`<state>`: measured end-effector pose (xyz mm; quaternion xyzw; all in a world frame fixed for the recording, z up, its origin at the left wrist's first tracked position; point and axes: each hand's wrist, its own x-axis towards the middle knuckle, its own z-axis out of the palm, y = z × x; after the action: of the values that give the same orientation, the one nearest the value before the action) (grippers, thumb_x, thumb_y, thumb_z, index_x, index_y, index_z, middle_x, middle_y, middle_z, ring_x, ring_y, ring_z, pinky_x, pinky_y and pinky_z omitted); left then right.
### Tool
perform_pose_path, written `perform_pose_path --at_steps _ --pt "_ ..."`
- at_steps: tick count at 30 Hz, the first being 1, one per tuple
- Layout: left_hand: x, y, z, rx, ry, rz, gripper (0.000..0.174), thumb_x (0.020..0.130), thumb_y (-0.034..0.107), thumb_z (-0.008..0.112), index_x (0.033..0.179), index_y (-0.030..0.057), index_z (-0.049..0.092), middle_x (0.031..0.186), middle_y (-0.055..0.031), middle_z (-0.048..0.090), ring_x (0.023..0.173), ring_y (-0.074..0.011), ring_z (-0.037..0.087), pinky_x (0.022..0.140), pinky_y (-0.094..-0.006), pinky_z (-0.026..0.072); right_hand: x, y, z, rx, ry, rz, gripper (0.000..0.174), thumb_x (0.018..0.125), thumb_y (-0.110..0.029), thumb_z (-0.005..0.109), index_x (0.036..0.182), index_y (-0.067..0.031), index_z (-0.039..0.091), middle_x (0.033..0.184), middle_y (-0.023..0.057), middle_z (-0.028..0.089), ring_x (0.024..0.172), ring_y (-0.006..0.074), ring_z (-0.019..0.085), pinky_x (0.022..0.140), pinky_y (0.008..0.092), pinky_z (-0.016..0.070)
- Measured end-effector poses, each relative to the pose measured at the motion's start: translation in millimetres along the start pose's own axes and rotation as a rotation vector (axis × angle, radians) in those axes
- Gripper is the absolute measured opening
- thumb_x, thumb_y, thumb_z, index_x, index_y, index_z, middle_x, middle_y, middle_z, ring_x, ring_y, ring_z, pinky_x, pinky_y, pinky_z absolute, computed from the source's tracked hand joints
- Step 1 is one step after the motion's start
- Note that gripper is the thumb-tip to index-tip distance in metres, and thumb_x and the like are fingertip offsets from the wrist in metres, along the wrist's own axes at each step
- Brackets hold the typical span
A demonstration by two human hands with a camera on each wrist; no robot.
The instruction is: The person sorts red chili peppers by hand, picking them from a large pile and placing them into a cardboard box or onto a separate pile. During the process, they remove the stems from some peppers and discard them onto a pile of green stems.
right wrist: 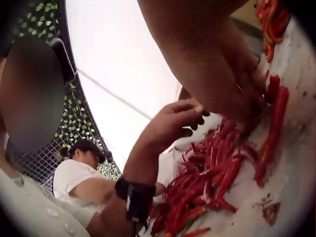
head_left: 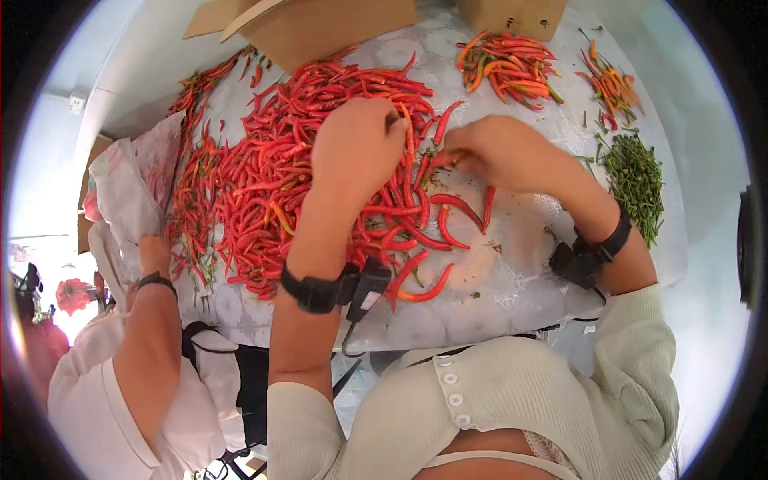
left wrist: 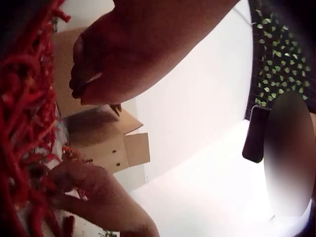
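Note:
In the head view, a large pile of red chili peppers [head_left: 268, 168] covers the left and middle of the table. Above its right part is the left hand [head_left: 356, 148], fingers curled; an orange chili [head_left: 410, 136] lies beside them, and whether the hand holds it is unclear. The right hand [head_left: 508, 156] pinches a red chili [head_left: 434, 165] at the pile's right edge. In the right wrist view, that hand [right wrist: 217, 69] reaches down among red chilies [right wrist: 271, 133], its fingertips partly hidden, while the left hand [right wrist: 173, 118] is raised above the pile with bent fingers.
Cardboard boxes [head_left: 320, 32] stand at the back. Orange and red chilies [head_left: 508, 68] form a smaller heap behind the right hand. Green stems [head_left: 634, 180] are heaped at the right, near more chilies [head_left: 610, 84]. Another person's arm [head_left: 152, 344] reaches in at the left.

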<state>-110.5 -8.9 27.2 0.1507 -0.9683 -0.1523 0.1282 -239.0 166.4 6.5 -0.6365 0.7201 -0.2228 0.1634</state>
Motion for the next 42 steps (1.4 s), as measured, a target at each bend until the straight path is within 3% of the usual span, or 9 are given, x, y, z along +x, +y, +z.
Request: perform_pose_path --at_steps 7,13,20,23,28,30,34,37,42 --pt "15 16 29 0.321 -0.133 -0.09 0.032 0.071 0.031 0.071 0.08 0.0003 0.064 0.084 -0.0211 0.064 0.081 -0.0371 0.063 0.071 -0.0457 0.0492 -19 28 -27 0.284 0.252 0.159 0.011 0.082 0.0 0.049 0.093 -0.0001 0.052 0.082 0.0132 0.058 0.077 0.0246 0.06 0.071 0.0355 0.0478" --pt "1 -15 11 -0.02 -0.287 -0.127 0.021 0.075 0.019 0.065 0.085 0.0001 0.061 0.085 -0.0144 0.065 0.071 -0.0251 0.063 0.064 -0.0363 0.0489 -15 36 -10 -0.052 0.187 0.247 0.014 0.079 -0.011 0.06 0.088 -0.0015 0.056 0.084 0.0139 0.06 0.082 0.0287 0.059 0.072 0.0385 0.0461" --pt "-26 -25 -17 -0.827 -0.069 -0.389 0.025 0.082 0.0 0.044 0.103 -0.0007 0.058 0.083 -0.0053 0.059 0.072 -0.0145 0.056 0.067 -0.0274 0.045 11 23 17 -0.053 0.197 0.099 0.02 0.075 -0.015 0.069 0.089 -0.0037 0.06 0.09 0.0134 0.061 0.087 0.0322 0.059 0.075 0.0417 0.0466" --pt "-26 -19 -14 -0.4 -0.01 -0.165 0.027 0.083 0.0 0.042 0.105 -0.0005 0.058 0.083 -0.0064 0.059 0.076 -0.0143 0.056 0.07 -0.0276 0.0452 21 12 25 -0.036 0.111 0.049 0.022 0.073 -0.015 0.071 0.09 -0.0049 0.062 0.091 0.013 0.06 0.087 0.0332 0.059 0.075 0.0427 0.0467" --pt "-26 -14 -4 -0.422 -0.11 -0.219 0.022 0.082 0.013 0.058 0.098 -0.001 0.061 0.082 -0.0147 0.061 0.076 -0.0228 0.059 0.07 -0.035 0.0463 7 -1 2 -0.069 -0.239 0.018 0.021 0.072 -0.018 0.072 0.085 -0.0044 0.063 0.083 0.0119 0.06 0.084 0.0309 0.06 0.072 0.042 0.0458" --pt "-22 -9 -2 -0.373 -0.118 -0.167 0.023 0.081 0.016 0.063 0.096 -0.0008 0.062 0.08 -0.0099 0.061 0.075 -0.0183 0.058 0.07 -0.0315 0.046 -1 3 -6 -0.021 -0.23 0.023 0.021 0.072 -0.019 0.072 0.085 -0.0042 0.063 0.08 0.0112 0.06 0.081 0.0294 0.06 0.07 0.0403 0.0459" --pt "-13 5 25 -0.054 -0.125 -0.023 0.032 0.077 0.028 0.07 0.09 -0.001 0.065 0.084 -0.0194 0.062 0.079 -0.0329 0.061 0.071 -0.0403 0.0475 -10 13 -19 0.024 0.052 0.042 0.019 0.073 -0.018 0.071 0.086 -0.0049 0.064 0.078 0.0099 0.061 0.076 0.0263 0.06 0.067 0.0369 0.0462" --pt "-15 11 44 0.048 -0.178 -0.035 0.03 0.077 0.027 0.07 0.09 -0.0001 0.065 0.085 -0.0188 0.062 0.082 -0.0343 0.061 0.073 -0.0424 0.0474 -14 25 -28 -0.063 0.226 0.108 0.017 0.074 -0.017 0.071 0.086 -0.0052 0.064 0.076 0.0094 0.061 0.073 0.025 0.059 0.066 0.0359 0.0461" --pt "-21 -2 23 -0.106 -0.135 0.026 0.024 0.085 0.02 0.064 0.094 -0.0016 0.058 0.086 -0.0158 0.061 0.081 -0.0283 0.061 0.076 -0.0379 0.048 -27 36 -28 -0.067 0.13 0.185 0.018 0.076 -0.017 0.071 0.085 -0.0037 0.063 0.076 0.0093 0.061 0.073 0.0246 0.059 0.068 0.0355 0.046"
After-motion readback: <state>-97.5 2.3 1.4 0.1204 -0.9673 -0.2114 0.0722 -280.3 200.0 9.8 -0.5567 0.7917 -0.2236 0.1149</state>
